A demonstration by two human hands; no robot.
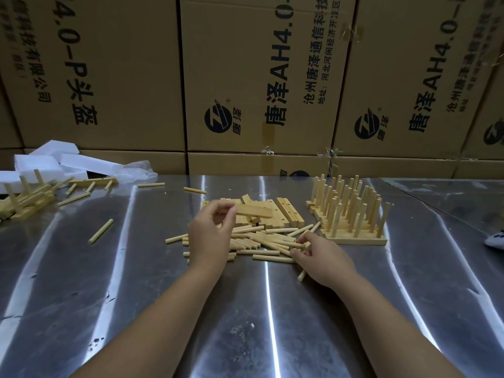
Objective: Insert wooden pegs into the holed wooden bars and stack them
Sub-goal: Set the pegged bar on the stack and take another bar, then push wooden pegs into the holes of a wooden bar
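Status: assembly part done, a fair share outstanding.

Completed work: a stack of pegged bars [351, 214] stands on the right of the steel table [272, 336], just far-right of the right hand, its pegs upright in close rows. A second heap of pegged bars [27, 197] lies at the far left, tilted and untidy; whether it counts as finished stock cannot be told.

Outstanding: a pile of holed bars [272, 211] without pegs sits at the centre, several on edge with holes showing. Just near of it lie the loose pegs [261, 241], a scattered bed of many. Stray pegs lie well apart on the left, one [101, 231] on its own and others [194, 190] towards the far edge.

Hands: the left hand [211, 233] is over the left end of the bar pile, fingers curled with thumb and forefinger drawn close; whether they grasp a bar cannot be told. The right hand [321, 257] rests at the right end of the peg bed, fingers curled round a few pegs, one end poking out beneath the palm.

Judgement: a fresh bar and pegs are being gathered; no insertion is under way.

Surroundings: white foam blocks [49, 162] far left, printed cardboard boxes [259, 77] behind
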